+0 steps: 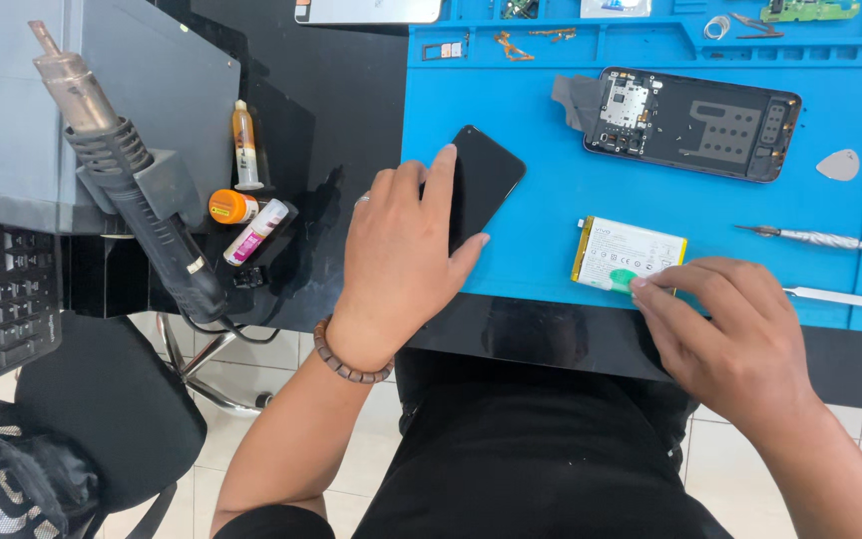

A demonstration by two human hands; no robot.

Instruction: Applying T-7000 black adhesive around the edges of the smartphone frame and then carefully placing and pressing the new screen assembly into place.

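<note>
We have the white phone battery (629, 254) lying flat near the front edge of the blue work mat (551, 150), its yellow edge to the left and a green tab at its front edge. Our right hand (735, 334) rests just in front of it, fingers curled, with the fingertips (641, 283) touching the battery at the green tab; whether they pinch the tab or only press on it we cannot tell. Our left hand (401, 255) lies flat and spread over the black screen panel (481, 180), which sits tilted across the left border of the mat, and holds it down with the palm and fingers. We judge the step in hand to be the handling of the loose battery, with the panel steadied apart from it. Beyond the battery, the opened phone body (695, 125) lies face down on the mat with its board exposed. The next move calls for a firm grip on the battery by its edges, without bending it. A grey pick (838, 165) and two metal tools (820, 240) lie to the right. Off the mat to the left, a hot-air gun (122, 170) rests in its holder beside small bottles (246, 200).
</note>
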